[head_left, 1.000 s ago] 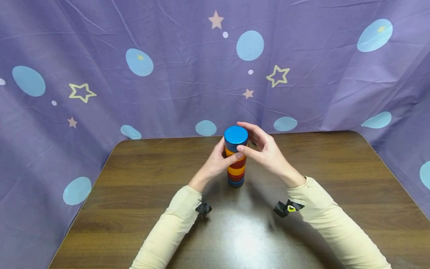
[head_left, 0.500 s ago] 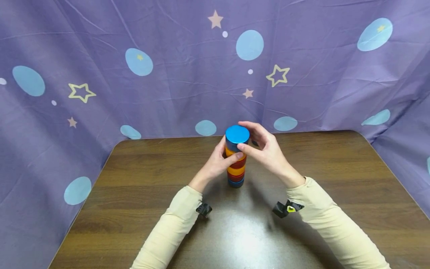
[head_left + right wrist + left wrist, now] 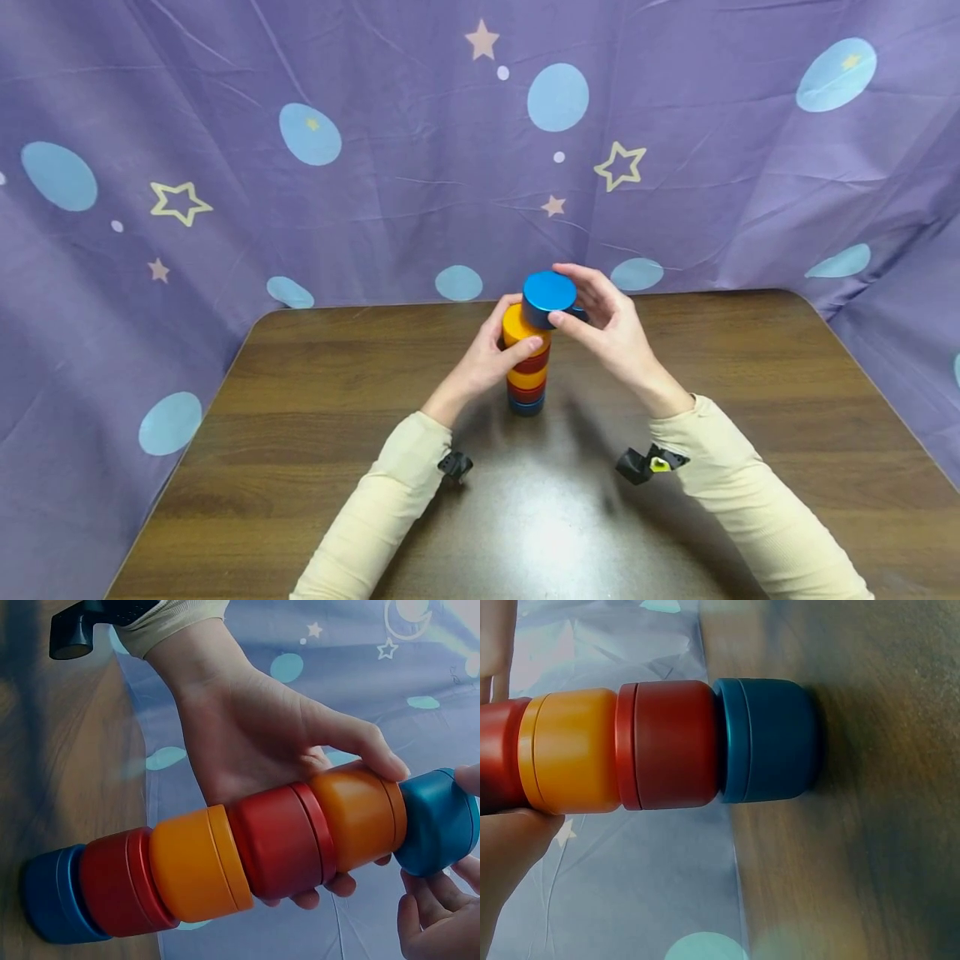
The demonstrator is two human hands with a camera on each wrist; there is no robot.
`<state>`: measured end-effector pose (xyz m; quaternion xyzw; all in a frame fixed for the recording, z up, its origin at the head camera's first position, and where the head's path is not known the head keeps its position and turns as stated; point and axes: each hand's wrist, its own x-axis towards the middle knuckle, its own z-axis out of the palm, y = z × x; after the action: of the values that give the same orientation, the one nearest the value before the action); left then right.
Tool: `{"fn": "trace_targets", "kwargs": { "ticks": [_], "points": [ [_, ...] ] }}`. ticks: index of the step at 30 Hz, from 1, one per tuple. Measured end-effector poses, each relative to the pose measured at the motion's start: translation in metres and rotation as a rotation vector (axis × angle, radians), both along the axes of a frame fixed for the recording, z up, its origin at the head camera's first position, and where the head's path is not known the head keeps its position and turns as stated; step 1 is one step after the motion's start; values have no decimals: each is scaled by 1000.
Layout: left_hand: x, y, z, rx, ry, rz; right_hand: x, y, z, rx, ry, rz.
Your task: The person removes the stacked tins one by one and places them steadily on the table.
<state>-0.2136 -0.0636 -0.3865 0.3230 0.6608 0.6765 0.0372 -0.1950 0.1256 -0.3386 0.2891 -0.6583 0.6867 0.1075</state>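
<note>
Small round lidded tins stand in an upright stack on the table. From the bottom they run blue (image 3: 776, 739), red (image 3: 673, 742), orange (image 3: 577, 750), red (image 3: 281, 840) and orange (image 3: 356, 817). My left hand (image 3: 480, 367) grips the stack near its top, thumb on the near side and fingers round the back of the upper red and orange tins. My right hand (image 3: 618, 342) holds another blue tin (image 3: 550, 292) by its sides between thumb and fingers. That tin is offset to the right, overlapping the top orange tin's edge in the head view.
The brown wooden table (image 3: 315, 467) reaches back to a purple curtain (image 3: 397, 167) printed with stars and blue ovals. Black wrist cameras (image 3: 455, 467) hang beneath both cream sleeves (image 3: 750, 492), above the tabletop.
My right hand has drawn the top blue tin to the right and slightly up, uncovering the orange lid beneath. My left hand has stayed gripping the stack.
</note>
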Motion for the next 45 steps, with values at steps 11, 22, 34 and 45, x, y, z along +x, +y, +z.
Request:
{"fn": "trace_targets", "kwargs": {
  "ticks": [11,22,34,45],
  "points": [
    [-3,0,0,12,11,-18,-2,17,-5,-38,-46,-84],
    [-3,0,0,37,39,-21,-3,28,-13,-24,-82,-104],
    [-3,0,-2,46,32,-36,-5,44,-32,38,-119,-142],
    [-2,0,-2,59,20,-41,-7,60,-45,63,-148,-190]
  ]
}}
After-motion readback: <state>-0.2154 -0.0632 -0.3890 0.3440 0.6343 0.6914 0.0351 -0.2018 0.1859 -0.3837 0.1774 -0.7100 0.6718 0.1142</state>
